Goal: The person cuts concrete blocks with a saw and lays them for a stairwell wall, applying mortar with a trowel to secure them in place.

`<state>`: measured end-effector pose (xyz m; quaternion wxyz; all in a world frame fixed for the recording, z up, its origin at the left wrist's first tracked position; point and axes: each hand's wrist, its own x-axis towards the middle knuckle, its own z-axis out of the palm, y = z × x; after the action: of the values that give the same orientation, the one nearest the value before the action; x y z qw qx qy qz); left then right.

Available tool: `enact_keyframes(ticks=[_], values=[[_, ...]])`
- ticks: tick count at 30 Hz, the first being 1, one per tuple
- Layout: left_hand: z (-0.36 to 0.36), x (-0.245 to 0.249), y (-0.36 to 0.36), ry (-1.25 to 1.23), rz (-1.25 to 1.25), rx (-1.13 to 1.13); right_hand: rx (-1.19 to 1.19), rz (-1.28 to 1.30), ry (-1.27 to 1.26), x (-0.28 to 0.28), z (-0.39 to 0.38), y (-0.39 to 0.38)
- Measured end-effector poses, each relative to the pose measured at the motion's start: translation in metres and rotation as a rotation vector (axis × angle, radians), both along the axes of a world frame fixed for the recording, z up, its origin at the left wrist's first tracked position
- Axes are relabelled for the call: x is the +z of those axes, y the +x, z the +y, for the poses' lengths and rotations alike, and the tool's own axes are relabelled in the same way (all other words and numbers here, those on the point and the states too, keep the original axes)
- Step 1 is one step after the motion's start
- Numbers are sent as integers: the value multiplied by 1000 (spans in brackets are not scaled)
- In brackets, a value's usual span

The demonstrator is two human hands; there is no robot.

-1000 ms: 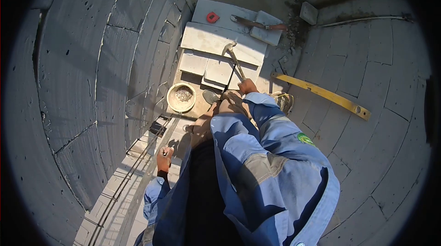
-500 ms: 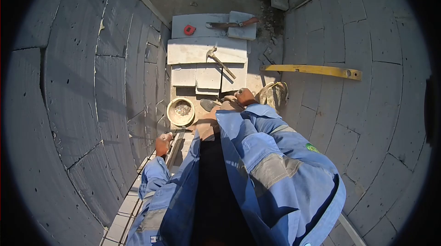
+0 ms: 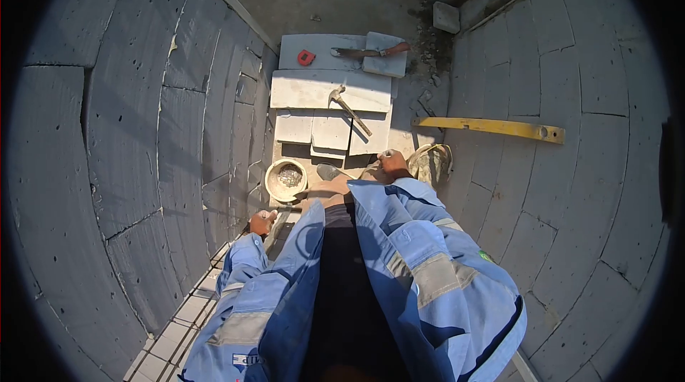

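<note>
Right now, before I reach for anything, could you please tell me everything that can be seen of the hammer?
The hammer looks worn and dusty, with a metal-looking head that has a curved claw and a long, slim, brownish handle. It lies slantwise, its head on the long pale block and its handle running past that block's near edge, over the lower blocks. Whether the handle's end touches them, I cannot tell. No hand touches it.

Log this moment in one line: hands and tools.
left hand: near bucket; right hand: apart from hammer; hammer: lying on blocks; red tape measure: on blocks
</note>
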<state>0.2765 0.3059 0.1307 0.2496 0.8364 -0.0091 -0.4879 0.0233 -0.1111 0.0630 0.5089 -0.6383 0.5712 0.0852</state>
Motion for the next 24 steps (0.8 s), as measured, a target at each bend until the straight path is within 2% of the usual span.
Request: enact_keyframes(ticks=[2,3,4,6,7,9,10,11,12,14,15,18,20,22,24], values=[[-8,6,-1,-49,46,39,-90,-53,127,15,-8,-6],[-24,23,-4,-44,-19,61,3,7,11,31,-10,-8],[-30,20,-7,-47,-26,84,-42,1,125,74,-13,-2],[-35,16,-14,-246,-114,248,1037,59,-471,30,-28,-37],[-39,14,-17,-228,-102,277,1057,52,-474,-14,-39,-52],[-44,0,-27,-265,-163,249,574,-74,-98,-94,-52,-85],[-48,-7,-33,-299,-217,203,594,-79,-104,-53,-74,-82],[-63,11,-37,-178,-177,157,312,-14,44,-16,-83,-67],[-68,3,-47,-209,-150,236,28,58,191,34,-82,-41],[-76,-5,-61,-184,-159,198,-136,-86,269,23,-101,-46],[-64,-44,-69,-241,-74,345,-141,-101,248,34,-109,-45],[-110,20,-86,-178,-69,230,-180,-101,270,55,-130,-46],[-123,31,-95,-211,-37,246,-155,-62,230,61,-138,-51],[-128,34,-103,-204,-150,190,-88,13,249,39,-145,-65],[-124,36,-102,-250,-105,183,-81,72,241,22,-144,-73]])
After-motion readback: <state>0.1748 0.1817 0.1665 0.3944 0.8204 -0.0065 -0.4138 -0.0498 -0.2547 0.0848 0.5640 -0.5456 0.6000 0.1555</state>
